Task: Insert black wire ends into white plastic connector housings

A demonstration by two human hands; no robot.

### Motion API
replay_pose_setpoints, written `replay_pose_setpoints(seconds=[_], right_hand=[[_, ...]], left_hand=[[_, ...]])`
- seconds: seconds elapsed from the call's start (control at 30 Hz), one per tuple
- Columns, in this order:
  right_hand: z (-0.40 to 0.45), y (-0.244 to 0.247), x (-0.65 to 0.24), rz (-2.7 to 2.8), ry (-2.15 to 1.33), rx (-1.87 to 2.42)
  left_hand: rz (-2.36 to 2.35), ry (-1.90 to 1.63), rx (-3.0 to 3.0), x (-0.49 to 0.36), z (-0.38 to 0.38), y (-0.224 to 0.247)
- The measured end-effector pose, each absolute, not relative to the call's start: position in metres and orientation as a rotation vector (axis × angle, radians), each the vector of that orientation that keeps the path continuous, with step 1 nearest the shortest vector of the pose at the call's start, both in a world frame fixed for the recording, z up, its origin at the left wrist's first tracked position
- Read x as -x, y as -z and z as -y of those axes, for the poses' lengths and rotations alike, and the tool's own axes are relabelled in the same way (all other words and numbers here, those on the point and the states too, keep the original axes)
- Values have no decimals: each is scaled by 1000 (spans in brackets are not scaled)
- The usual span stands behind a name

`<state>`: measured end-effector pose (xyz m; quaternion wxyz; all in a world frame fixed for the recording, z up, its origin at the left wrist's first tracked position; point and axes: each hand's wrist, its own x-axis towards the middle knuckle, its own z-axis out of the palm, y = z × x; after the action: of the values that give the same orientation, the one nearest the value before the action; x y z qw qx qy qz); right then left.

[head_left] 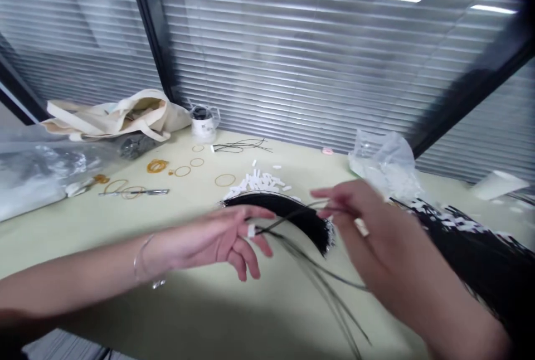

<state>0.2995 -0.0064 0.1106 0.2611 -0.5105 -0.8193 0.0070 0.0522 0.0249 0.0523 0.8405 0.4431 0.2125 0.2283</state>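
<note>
My left hand [228,240] holds a small white connector [251,230] between thumb and fingers, its other fingers spread. Several black wires [321,266] run out of that connector and trail down to the right. Opposite it, my right hand [378,232] is closed in a pinch on a black wire [292,215] that leads toward the connector. A small white piece [361,227] shows against my right palm. Behind both hands lies a curved bundle of black wires [267,199] with bare metallic ends, partly covered by them. Loose white connectors [261,180] are heaped just beyond the bundle.
Rubber bands [157,166] and tweezers [152,191] lie at left, near a plastic bag [33,176] and cloth bag [159,112]. A cup [203,126] stands at the back. At right are a clear bag [382,159] and many wires with white connectors [460,243].
</note>
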Motion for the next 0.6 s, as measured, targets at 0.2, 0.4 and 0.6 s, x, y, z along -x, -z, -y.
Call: replay_pose_setpoints(seconds=[0.2, 0.4, 0.6], right_hand=[[5, -88, -299, 2786, -186, 1621], [-16, -52, -265, 2702, -720, 1343], [-22, -28, -242, 2561, -1080, 1462]], left_hand=[[-694, -406, -973, -47, -19, -16], [-676, -426, -1054, -44, -19, 2], [-718, -436, -880, -41, -26, 4]])
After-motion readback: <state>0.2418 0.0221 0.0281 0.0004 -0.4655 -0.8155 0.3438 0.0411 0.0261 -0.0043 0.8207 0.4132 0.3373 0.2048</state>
